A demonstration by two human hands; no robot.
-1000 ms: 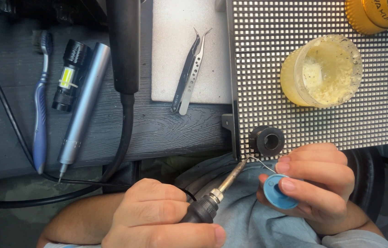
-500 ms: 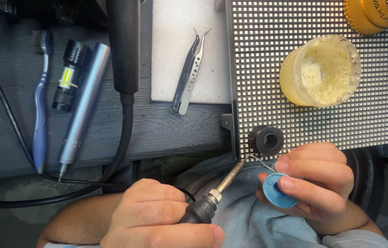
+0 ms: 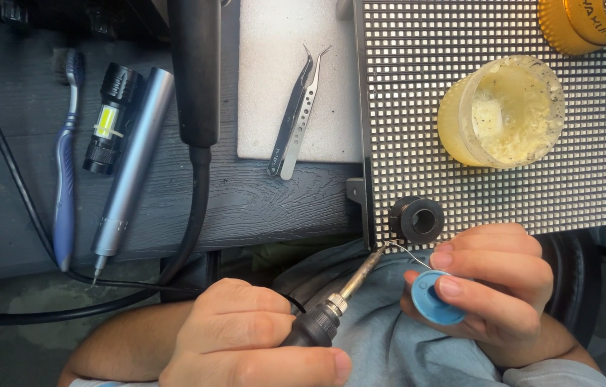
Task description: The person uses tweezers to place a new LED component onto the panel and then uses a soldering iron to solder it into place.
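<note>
Left hand [image 3: 245, 337] fisted round soldering iron [image 3: 335, 304], tip at LED panel [image 3: 503, 186] lower-left edge. Right hand [image 3: 493, 287] fingers pinching blue solder spool [image 3: 432, 299], feeding wire to tip.

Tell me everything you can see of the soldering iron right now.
The soldering iron has a dark handle, a knurled metal collar and a slim metal shaft ending in a fine tip. The left hand grips the handle. It slants up and to the right, its tip at the lower edge of the LED panel, meeting a thin solder wire from the blue spool in the right hand.
</note>
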